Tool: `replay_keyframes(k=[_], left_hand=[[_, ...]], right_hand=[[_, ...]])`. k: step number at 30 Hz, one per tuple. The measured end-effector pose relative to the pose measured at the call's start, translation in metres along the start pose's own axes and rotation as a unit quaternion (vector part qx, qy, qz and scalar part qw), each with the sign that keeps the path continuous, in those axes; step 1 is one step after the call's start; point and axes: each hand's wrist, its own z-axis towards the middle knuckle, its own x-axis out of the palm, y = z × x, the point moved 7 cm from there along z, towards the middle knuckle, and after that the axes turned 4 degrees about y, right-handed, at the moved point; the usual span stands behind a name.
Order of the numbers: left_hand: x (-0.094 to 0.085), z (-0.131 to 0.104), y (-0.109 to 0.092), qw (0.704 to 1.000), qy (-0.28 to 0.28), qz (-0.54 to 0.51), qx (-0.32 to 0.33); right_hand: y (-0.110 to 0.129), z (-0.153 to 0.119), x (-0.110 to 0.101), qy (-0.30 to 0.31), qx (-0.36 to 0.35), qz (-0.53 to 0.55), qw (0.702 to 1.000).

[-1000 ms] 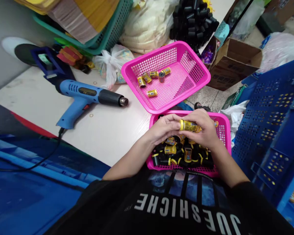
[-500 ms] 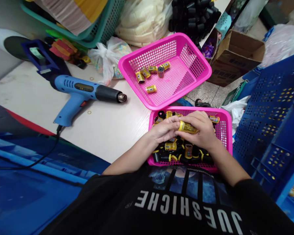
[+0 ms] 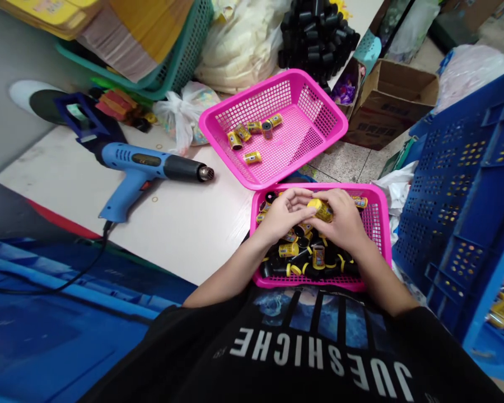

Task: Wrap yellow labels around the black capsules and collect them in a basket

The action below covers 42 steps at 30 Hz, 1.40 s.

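Note:
A small yellow-labelled cylinder with a yellow cap is held between both hands above the nearer pink basket. My right hand wraps round its body from the right. From the left, my left hand has its thumb and fingers closed at the capped end. Below them, the basket holds many similar cylinders with yellow labels, such as one standing cylinder, and black pieces with yellow rims. The lower part of the held cylinder is hidden by my right hand.
A second pink basket behind holds several yellow cylinders. A blue heat gun lies on the white table. Farther back are a pile of black caps and a cardboard box. A blue crate rises at the right.
The held cylinder has tilted so that its yellow cap faces more upward. My left fingers have spread a little and shifted around the cap. The whole view has moved slightly.

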Motion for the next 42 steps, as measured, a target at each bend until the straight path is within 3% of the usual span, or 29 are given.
replay_keyframes(k=[3,7,10,13,17,23,25,28,30,37,40,42], left_hand=[[0.01,0.001,-0.007,0.998,-0.011,0.06,0.032],[0.02,-0.001,0.007,1.0,-0.017,-0.012,-0.002],[0.022,-0.002,0.022,0.996,-0.038,-0.063,-0.051],[0.022,-0.003,0.021,0.996,-0.066,-0.045,-0.028],[0.033,-0.004,0.024,0.996,-0.007,-0.064,-0.063],[0.025,-0.011,0.013,0.997,-0.035,0.017,-0.061],[0.031,-0.013,0.006,0.998,-0.018,0.026,-0.053],[0.041,-0.016,-0.008,0.999,0.0,0.048,-0.014],[0.044,-0.017,-0.018,0.996,-0.001,0.092,0.019],[0.053,-0.023,-0.027,0.984,0.013,0.158,0.08],[0.046,-0.009,-0.039,0.973,0.014,0.21,0.097],[0.028,0.008,-0.062,0.945,-0.019,0.299,0.132]], right_hand=[[-0.01,-0.011,0.007,0.017,0.075,0.157,0.985],[-0.025,-0.027,0.005,-0.093,0.155,0.23,0.956],[-0.025,-0.032,0.012,-0.079,0.145,0.258,0.952],[-0.027,-0.036,0.021,-0.04,0.14,0.35,0.925],[-0.037,-0.042,0.013,-0.091,0.157,0.363,0.914],[-0.042,-0.036,-0.001,-0.032,0.126,0.321,0.938],[-0.043,-0.033,0.004,0.012,0.137,0.364,0.921],[-0.034,-0.029,0.021,0.101,0.134,0.469,0.867],[-0.031,-0.027,0.024,0.094,0.121,0.497,0.854],[-0.036,-0.02,0.031,0.069,0.098,0.46,0.88],[-0.037,-0.002,0.015,0.088,0.091,0.43,0.894],[-0.04,0.012,-0.005,0.088,0.076,0.36,0.926]])
